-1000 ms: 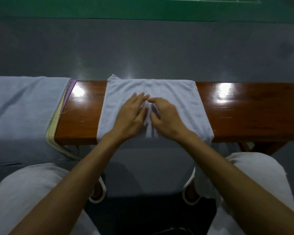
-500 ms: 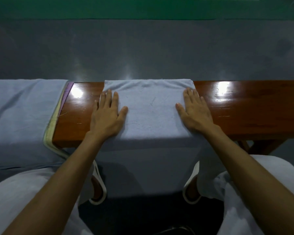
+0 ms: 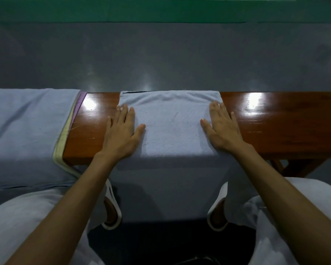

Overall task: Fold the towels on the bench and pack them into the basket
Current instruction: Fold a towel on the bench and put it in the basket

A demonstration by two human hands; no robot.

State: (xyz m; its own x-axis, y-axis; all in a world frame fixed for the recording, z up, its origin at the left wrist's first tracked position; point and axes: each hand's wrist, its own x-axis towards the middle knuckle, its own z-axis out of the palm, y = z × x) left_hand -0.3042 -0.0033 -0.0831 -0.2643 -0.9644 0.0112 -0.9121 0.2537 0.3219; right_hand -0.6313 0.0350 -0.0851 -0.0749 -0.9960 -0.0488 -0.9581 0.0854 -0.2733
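Observation:
A pale blue towel [image 3: 170, 127] lies across the glossy wooden bench [image 3: 279, 127] and hangs over its near edge. My left hand [image 3: 121, 132] rests flat on the towel's left edge, fingers straight and partly on the wood. My right hand [image 3: 223, 129] presses flat on the towel's right edge. Further left, a stack of towels [image 3: 27, 131] covers the bench end, blue on top with purple and yellow edges showing beneath. No basket is in view.
Grey floor [image 3: 161, 60] stretches beyond the bench, with a green court surface [image 3: 122, 10] at the top. My knees in light trousers and white slippers sit below the bench edge. Bare wood shows right of the towel.
My hands started together at the towel's middle, slid apart to its left and right edges, and have stayed flat there. The crease between them is smoothed out.

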